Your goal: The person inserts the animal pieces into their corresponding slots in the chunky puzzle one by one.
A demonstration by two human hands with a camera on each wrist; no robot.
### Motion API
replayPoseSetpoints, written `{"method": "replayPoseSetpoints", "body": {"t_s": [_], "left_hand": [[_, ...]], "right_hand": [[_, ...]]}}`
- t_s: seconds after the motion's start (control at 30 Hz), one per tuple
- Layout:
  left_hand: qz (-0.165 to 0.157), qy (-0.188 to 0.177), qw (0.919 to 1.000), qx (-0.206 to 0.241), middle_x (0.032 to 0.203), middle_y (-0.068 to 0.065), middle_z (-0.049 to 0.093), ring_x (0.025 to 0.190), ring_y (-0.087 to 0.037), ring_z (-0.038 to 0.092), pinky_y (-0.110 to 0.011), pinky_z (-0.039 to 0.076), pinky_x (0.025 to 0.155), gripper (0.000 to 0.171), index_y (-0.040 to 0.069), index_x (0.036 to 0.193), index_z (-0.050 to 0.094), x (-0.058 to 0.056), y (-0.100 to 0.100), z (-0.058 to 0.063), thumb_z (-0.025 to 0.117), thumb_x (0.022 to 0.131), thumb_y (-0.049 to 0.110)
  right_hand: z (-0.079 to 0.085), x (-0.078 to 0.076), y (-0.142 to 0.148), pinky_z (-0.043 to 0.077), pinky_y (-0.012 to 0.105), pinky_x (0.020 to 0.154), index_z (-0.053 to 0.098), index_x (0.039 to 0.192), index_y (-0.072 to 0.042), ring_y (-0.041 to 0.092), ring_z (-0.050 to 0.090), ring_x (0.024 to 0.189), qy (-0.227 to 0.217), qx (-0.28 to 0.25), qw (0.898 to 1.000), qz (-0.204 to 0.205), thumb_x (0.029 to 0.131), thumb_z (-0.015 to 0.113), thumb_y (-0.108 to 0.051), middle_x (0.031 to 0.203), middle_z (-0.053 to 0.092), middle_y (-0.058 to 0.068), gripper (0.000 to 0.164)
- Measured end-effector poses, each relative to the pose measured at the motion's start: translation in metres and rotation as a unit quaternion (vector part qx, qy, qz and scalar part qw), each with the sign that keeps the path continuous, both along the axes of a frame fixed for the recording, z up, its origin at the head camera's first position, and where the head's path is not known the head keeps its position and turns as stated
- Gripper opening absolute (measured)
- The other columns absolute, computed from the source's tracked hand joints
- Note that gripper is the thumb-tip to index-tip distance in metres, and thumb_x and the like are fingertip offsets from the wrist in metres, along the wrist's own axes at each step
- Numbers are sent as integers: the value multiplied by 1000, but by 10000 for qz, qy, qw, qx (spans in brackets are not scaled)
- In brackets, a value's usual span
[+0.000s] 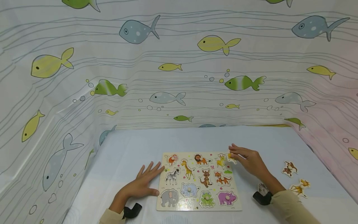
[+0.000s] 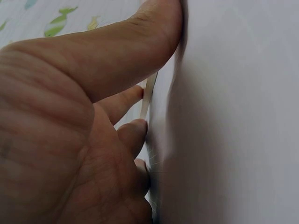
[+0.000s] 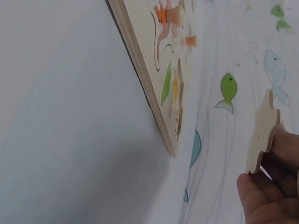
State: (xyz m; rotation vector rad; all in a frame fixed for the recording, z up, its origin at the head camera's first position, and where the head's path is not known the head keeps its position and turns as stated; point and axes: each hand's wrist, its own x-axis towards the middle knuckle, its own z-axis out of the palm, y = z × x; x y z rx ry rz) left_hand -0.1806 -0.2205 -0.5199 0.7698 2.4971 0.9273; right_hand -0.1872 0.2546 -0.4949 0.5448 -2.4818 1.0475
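Centrally, a wooden puzzle board [image 1: 221, 208] lies flat by the near edge of the worktop [image 1: 134, 149], its shallow recesses partly filled. Knobbed pieces sit in it: the monkey piece [image 1: 172, 160] in the far left corner, the lion piece [image 1: 200, 160] along the far edge, the tiger piece [image 1: 222, 179] toward the right edge, and the blue-grey animal piece [image 1: 189, 190], frog piece [image 1: 207, 199] and purple hippo piece [image 1: 227, 198] toward the near edge. The giraffe recess [image 1: 188, 170], zebra recess [image 1: 172, 177], kangaroo recess [image 1: 206, 179] and deer recess [image 1: 221, 161] are bare, their printed figures in view; whether the elephant place [image 1: 169, 198] at the near left corner is filled cannot be told. At the board's far right corner, the right hand [image 1: 250, 161] pinches a yellow-orange puzzle piece [image 3: 263, 134] in its fingers, raised off the board, its picture mostly hidden. The left hand [image 1: 142, 184] is released and spread, fingertips against the board's left edge. Loose toward the worktop's right edge lie a brown animal piece [image 1: 289, 169] and a giraffe piece [image 1: 300, 188]; a striped piece [image 1: 263, 187] nearer the board is partly covered by the black wrist mount [image 1: 262, 198]. Fish-print cloth [image 1: 195, 90] rises behind the worktop's far edge.
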Motion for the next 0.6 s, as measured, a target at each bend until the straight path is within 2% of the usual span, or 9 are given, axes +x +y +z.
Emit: {"method": "replayPoseSetpoints", "body": {"t_s": [0.23, 0.4, 0.6], "left_hand": [[-3, 44, 10000, -8, 168, -11, 15, 155, -44, -4, -65, -15, 119, 99, 21, 158, 30, 0, 0, -1, 78, 76, 49], [-20, 42, 10000, 12, 168, -11, 14, 155, -44, -4, -65, -15, 119, 98, 21, 158, 30, 0, -1, -1, 78, 77, 48], [-27, 53, 10000, -2, 168, -11, 14, 155, -43, -4, -65, -15, 119, 98, 23, 159, 30, 0, -1, -1, 78, 77, 47]], "right_hand": [[-6, -7, -10, 41, -1, 93, 76, 112, -4, 24, 64, 123, -154, -46, 9999, -43, 84, 77, -9, 119, 74, 9, 29], [-10, -9, -15, 38, -2, 93, 76, 113, -5, 31, 62, 123, -386, -114, 9991, -115, 85, 77, -13, 120, 73, 7, 28], [-18, -11, -18, 35, -4, 94, 76, 113, -6, 32, 63, 123, -525, -74, 9985, -115, 86, 76, -14, 121, 73, 8, 28]]}}
